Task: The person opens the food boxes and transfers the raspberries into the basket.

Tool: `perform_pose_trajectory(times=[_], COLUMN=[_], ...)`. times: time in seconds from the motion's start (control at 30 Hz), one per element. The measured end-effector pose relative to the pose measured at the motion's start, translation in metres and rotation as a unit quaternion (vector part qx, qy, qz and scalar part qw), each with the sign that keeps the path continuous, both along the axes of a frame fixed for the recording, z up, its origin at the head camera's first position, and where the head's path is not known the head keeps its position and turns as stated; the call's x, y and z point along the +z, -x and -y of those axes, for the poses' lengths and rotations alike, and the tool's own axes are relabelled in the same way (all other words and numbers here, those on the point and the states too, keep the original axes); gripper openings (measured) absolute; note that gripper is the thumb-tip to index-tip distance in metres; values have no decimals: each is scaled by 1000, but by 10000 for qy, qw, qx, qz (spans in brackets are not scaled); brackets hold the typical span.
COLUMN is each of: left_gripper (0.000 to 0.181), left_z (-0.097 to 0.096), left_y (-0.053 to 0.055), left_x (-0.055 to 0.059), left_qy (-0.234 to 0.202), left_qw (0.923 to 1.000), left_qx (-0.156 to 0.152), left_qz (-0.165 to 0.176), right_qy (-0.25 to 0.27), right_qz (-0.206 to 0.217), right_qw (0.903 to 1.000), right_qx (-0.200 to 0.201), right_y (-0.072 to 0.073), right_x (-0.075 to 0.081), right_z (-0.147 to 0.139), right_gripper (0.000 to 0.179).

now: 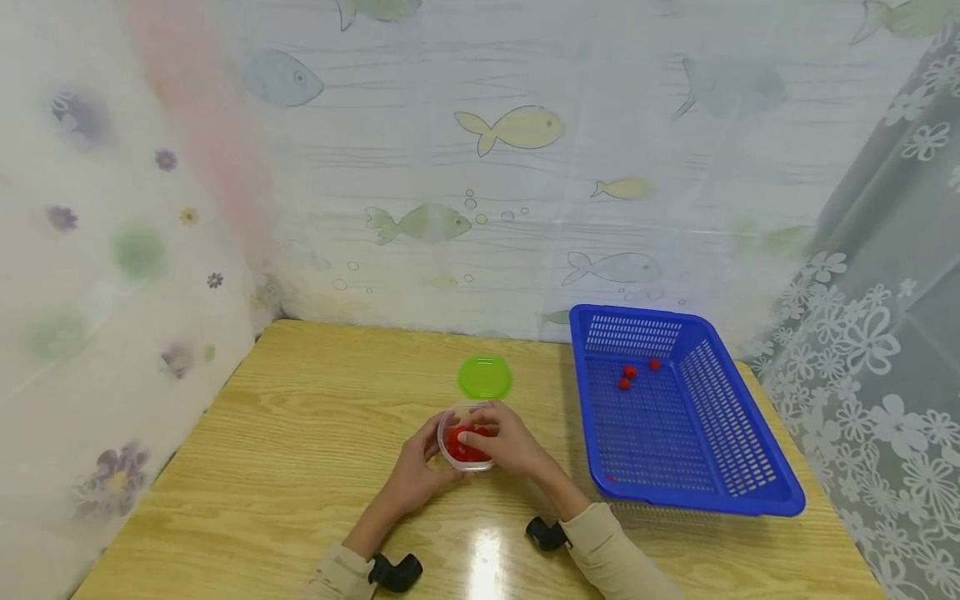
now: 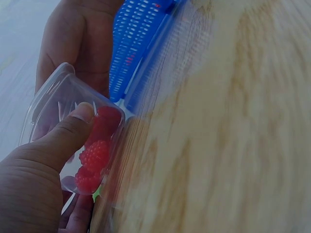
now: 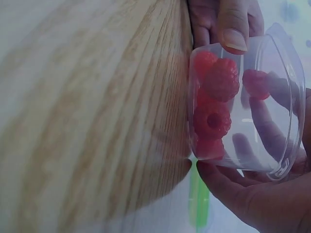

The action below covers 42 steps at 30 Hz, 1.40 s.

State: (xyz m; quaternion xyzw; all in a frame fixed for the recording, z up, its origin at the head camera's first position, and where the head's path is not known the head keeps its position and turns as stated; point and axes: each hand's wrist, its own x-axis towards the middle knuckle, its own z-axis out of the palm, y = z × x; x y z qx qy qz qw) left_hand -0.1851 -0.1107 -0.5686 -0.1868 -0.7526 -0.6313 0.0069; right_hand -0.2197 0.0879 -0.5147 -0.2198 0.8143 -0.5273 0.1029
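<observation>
My left hand (image 1: 415, 477) grips a clear plastic container (image 1: 444, 451) from its left, thumb and fingers spread round the wall. Several red raspberries (image 3: 214, 119) lie in the bottom of the container, seen through its side in both wrist views. Reaching over the rim, my right hand (image 1: 517, 442) has thumb and finger inside the container. Between these fingertips a single raspberry (image 3: 256, 83) is pinched, higher than the others in the right wrist view. A round green lid (image 1: 485, 378) lies on the table just behind the container.
To the right stands a blue plastic basket (image 1: 765, 504) with perforated walls. A few raspberries (image 1: 630, 372) lie toward its back, and a tiny red bit (image 1: 612, 478) near its front left corner. Patterned curtains (image 1: 420, 167) hang behind the wooden table (image 1: 300, 400).
</observation>
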Motion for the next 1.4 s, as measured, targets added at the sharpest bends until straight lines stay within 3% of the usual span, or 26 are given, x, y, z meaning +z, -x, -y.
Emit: perform_pose_trajectory(times=[0.23, 0.43, 0.63, 0.8, 1.13, 1.4], left_gripper=[87, 87, 87, 87, 87, 87], left_z=[0, 1, 1, 0, -1, -1], left_y=[0, -1, -1, -1, -1, -1], left_x=[1, 0, 0, 0, 0, 1], left_qy=[-83, -53, -37, -19, 12, -37], left_qw=[10000, 10000, 10000, 10000, 10000, 9999], left_qx=[-46, -54, -9, 0, 49, 37], left_qz=[19, -56, -2, 78, 72, 123], right_qy=[220, 439, 132, 284, 556, 1014], right_qz=[-136, 14, -247, -502, -1080, -1168], right_qw=[9997, 9990, 9984, 9945, 9863, 9839], right_qx=[-47, 3, -499, -878, -1120, -898], right_y=[1, 1, -1, -6, -23, -30], right_x=[-3, -4, 1, 13, 44, 73], right_z=[1, 1, -1, -4, -17, -43], right_gripper=[14, 15, 11, 9, 11, 17])
